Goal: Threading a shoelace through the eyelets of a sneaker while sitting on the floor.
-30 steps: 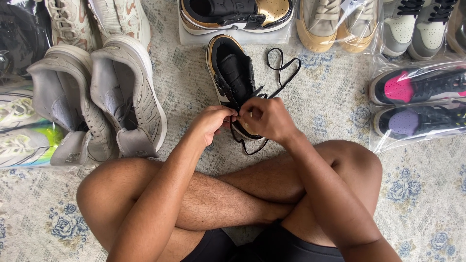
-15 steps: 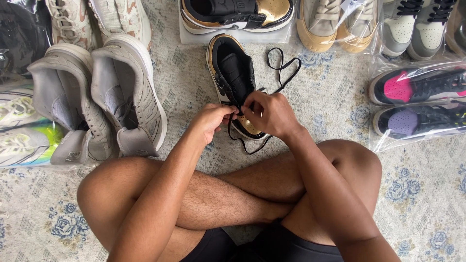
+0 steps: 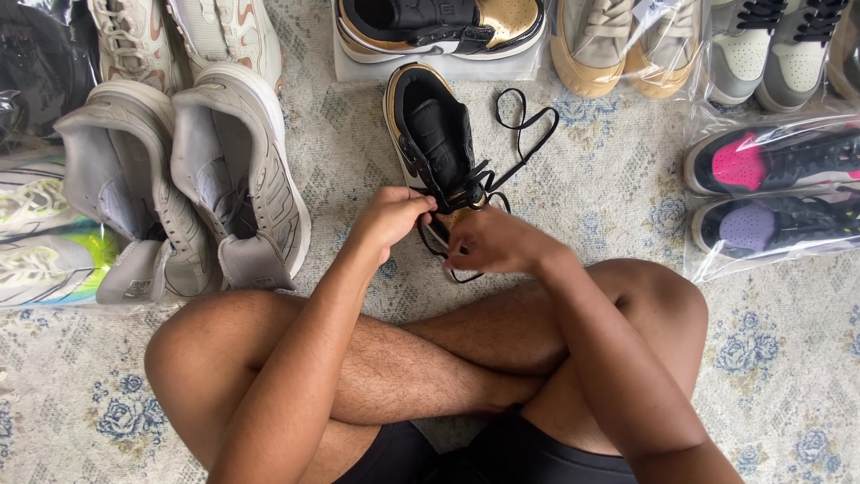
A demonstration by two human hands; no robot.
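A black and gold high-top sneaker lies on the patterned rug in front of my crossed legs, toe toward me. Its black lace loops out to the right of the shoe. My left hand pinches the lace at the shoe's left side near the toe. Just below the toe, my right hand is closed on another stretch of the lace and covers the shoe's tip. How the lace runs between my fingers is hidden.
A pair of grey sneakers stands at left. The matching black and gold sneaker sits at the top. Bagged pairs lie at right: pink and purple-lined black shoes, tan shoes. A green-white bagged shoe is far left.
My right hand has moved down toward me, off the lacing area to below the toe, pulling the lace. More of the laces on the shoe's front now shows. My left hand stays.
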